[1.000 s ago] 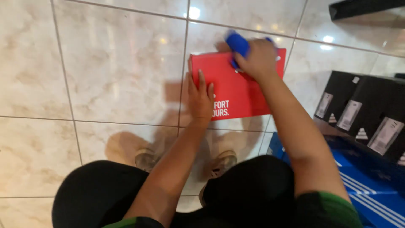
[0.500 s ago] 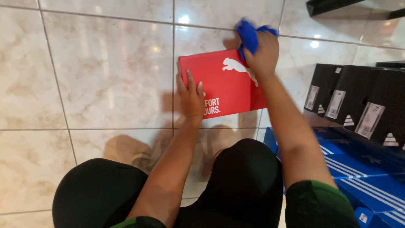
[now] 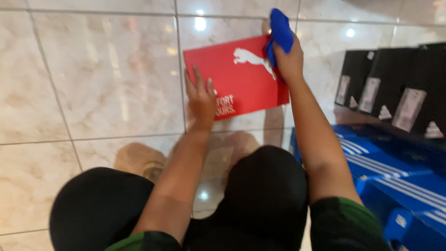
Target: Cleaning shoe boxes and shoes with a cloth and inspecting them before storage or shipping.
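A red shoebox lid [image 3: 241,79], flat matte cardboard with white print, is lying on the glossy marble-tile floor [image 3: 93,83], long axis running left-right, tilting slightly far-right. The left hand [image 3: 202,97] is pressing flat, fingers spread, on its near-left edge. The right hand [image 3: 289,58] is clutching a blue cloth [image 3: 281,30] at the far-right corner.

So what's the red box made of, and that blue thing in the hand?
The red box looks like cardboard with a smooth, matte printed finish: flat lid, crisp straight edges. The blue thing in the right hand looks like soft cloth, since it bunches and folds. The floor seems to be glossy polished tile, mirroring the lights.
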